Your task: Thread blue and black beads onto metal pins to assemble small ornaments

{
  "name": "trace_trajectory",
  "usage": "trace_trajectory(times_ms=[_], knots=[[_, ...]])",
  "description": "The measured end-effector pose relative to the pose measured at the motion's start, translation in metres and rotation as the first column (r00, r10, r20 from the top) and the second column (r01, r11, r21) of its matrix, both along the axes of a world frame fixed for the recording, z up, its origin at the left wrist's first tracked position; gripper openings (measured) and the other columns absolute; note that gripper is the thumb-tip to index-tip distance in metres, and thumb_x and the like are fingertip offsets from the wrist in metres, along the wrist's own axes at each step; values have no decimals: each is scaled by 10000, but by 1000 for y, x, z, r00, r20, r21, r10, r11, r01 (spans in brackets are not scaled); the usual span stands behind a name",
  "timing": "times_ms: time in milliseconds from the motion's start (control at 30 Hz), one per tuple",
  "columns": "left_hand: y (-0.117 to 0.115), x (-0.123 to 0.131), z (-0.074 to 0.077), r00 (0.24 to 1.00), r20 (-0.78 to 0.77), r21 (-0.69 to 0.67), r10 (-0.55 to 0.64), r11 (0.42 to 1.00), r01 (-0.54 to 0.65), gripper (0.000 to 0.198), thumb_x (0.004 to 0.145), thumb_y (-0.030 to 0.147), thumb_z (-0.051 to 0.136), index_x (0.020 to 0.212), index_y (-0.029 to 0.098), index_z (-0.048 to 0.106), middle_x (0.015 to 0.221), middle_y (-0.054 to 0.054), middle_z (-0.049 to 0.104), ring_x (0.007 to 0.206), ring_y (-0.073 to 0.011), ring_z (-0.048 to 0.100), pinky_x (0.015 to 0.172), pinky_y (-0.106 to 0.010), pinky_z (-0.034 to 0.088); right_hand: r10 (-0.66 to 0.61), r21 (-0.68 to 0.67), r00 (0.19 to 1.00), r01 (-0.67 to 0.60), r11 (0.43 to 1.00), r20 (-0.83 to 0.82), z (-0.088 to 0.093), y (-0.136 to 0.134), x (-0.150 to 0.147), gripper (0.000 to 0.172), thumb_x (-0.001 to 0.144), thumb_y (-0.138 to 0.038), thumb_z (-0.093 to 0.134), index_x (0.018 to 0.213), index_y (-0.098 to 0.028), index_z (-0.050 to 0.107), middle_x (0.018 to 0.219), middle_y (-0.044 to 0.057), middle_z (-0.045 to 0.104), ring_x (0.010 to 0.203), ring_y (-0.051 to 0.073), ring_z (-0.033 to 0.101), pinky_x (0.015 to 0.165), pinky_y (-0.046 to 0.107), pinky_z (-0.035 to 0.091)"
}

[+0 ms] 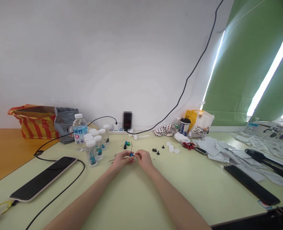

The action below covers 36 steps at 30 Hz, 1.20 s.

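Observation:
Near the middle of the pale green table (pixel 132 198), my left hand (pixel 122 160) is closed on a small shiny blue part (pixel 131 154) with a thin rod standing up from it. My right hand (pixel 143 158) touches the right side of this part with pinched fingers; whatever lies between those fingertips is too small to make out. Just behind my hands are small blue and green pieces (pixel 128 143) and a black one (pixel 125 147). Several black pieces (pixel 158 153) and white caps (pixel 177 151) lie to the right. Clear tubes with white lids (pixel 91 153) stand at the left, with blue parts inside.
A water bottle (pixel 80 134), a tablet (pixel 44 179) and a black cable (pixel 69 183) are at the left. Red-handled scissors (pixel 188 146), white sheets (pixel 214 148), a cup (pixel 184 126) and a black phone (pixel 251 184) are at the right.

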<state>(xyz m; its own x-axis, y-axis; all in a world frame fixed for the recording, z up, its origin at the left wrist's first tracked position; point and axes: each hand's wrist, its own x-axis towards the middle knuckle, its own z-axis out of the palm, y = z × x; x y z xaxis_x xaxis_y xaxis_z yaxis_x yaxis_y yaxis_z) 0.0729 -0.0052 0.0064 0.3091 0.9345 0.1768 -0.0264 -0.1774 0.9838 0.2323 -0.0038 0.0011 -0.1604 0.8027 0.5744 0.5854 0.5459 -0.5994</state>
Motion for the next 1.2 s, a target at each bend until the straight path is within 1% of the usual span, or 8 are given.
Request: trace_trajectory(times_ms=[133, 333, 467, 600, 800, 967, 1100, 1200], knots=[[1, 0, 0, 1000, -10, -7, -2, 1000, 2, 138, 840, 194, 621, 965, 136, 616, 905, -18, 666, 738, -156, 648, 708, -360, 549, -15, 13, 1000, 14, 1000, 23, 2, -1, 1, 159, 799, -91, 557, 758, -185, 679, 745, 33, 623, 707, 161, 581, 672, 257, 435], [2, 0, -1, 1000, -24, -33, 15, 999, -16, 139, 847, 207, 613, 966, 136, 614, 896, -17, 660, 722, -151, 643, 686, -349, 550, -29, 37, 997, 27, 999, 75, 7, -4, 3, 131, 813, -89, 576, 783, -173, 672, 847, 35, 566, 743, 140, 566, 695, 244, 438], [2, -1, -1, 999, -34, -42, 22, 999, -23, 141, 849, 212, 610, 967, 136, 615, 876, -12, 659, 703, -145, 638, 669, -338, 548, -39, 38, 991, 34, 999, 130, 8, -4, 2, 135, 841, -105, 554, 793, -168, 664, 895, 43, 544, 734, 137, 556, 687, 248, 432], [2, -1, -1, 999, -43, -38, 22, 999, -24, 141, 850, 215, 609, 967, 136, 616, 851, -5, 656, 683, -140, 631, 658, -331, 545, -42, 30, 981, 37, 999, 189, 8, -4, 3, 160, 871, -110, 516, 816, -163, 657, 889, 43, 539, 736, 134, 558, 670, 232, 423], [-1, -1, 1, 998, -66, -14, 15, 1000, -16, 167, 847, 218, 614, 994, 139, 615, 862, -6, 659, 680, -140, 630, 667, -335, 541, -42, 2, 955, 43, 999, 293, 11, -5, 4, 191, 900, -115, 465, 858, -175, 642, 866, 38, 569, 767, 132, 576, 662, 209, 405], [-3, 0, 3, 995, -98, 7, 4, 1000, -3, 155, 851, 226, 607, 978, 139, 621, 849, -3, 660, 685, -144, 631, 673, -338, 539, -45, -19, 919, 57, 998, 392, 13, -9, 3, 172, 908, -168, 446, 898, -181, 618, 895, 59, 631, 790, 168, 586, 655, 246, 370], [-2, -1, 3, 991, -136, 24, 7, 1000, -4, 142, 848, 216, 609, 966, 139, 617, 843, 0, 652, 655, -132, 617, 635, -314, 533, -45, -53, 892, 77, 996, 449, 14, -13, 2, 147, 886, -197, 466, 935, -186, 604, 849, 67, 668, 739, 192, 593, 604, 264, 324], [-1, -1, 1, 986, -169, 40, 3, 999, 4, 133, 850, 218, 607, 955, 137, 617, 776, 17, 641, 594, -115, 597, 579, -284, 520, -36, -89, 881, 88, 992, 471, 14, -13, 2, 151, 875, -206, 476, 952, -190, 605, 826, 69, 679, 701, 190, 592, 581, 261, 296]])
